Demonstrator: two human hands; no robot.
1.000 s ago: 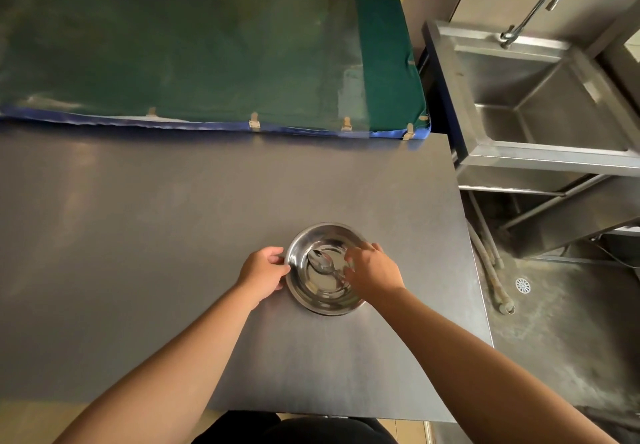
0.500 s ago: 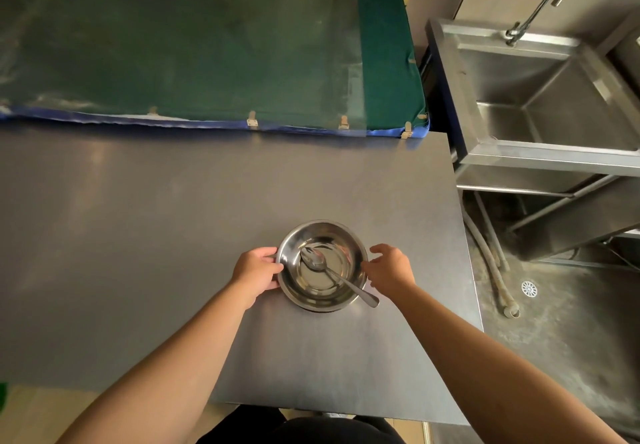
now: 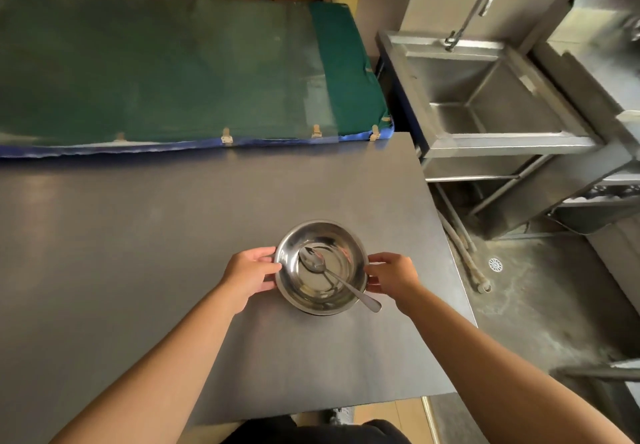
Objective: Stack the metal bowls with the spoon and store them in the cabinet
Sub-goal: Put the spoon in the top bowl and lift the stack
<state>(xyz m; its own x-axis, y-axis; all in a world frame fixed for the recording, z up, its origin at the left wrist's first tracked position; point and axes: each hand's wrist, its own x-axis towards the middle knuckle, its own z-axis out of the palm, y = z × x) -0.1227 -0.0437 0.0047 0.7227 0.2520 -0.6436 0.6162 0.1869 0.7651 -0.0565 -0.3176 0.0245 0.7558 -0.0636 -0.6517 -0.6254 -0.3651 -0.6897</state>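
Shiny metal bowls [image 3: 294, 284], nested as one stack, rest on the grey steel table [image 3: 138, 253] near its right side. A metal spoon [image 3: 332, 275] lies inside the top bowl, head at the centre, handle sticking out over the near right rim. My left hand [image 3: 247, 275] grips the stack's left rim. My right hand [image 3: 391, 275] grips its right rim. How many bowls are nested I cannot tell. No cabinet is in view.
A green padded mat [image 3: 156, 66] with a blue edge lies beyond the table's far side. A steel sink [image 3: 485, 97] with a tap [image 3: 471, 14] stands to the right. Hoses and a floor drain [image 3: 495, 264] lie below the table's right edge.
My right hand has come out of the bowl, leaving the spoon inside, and has taken hold of the right rim. My left hand has stayed on the left rim.
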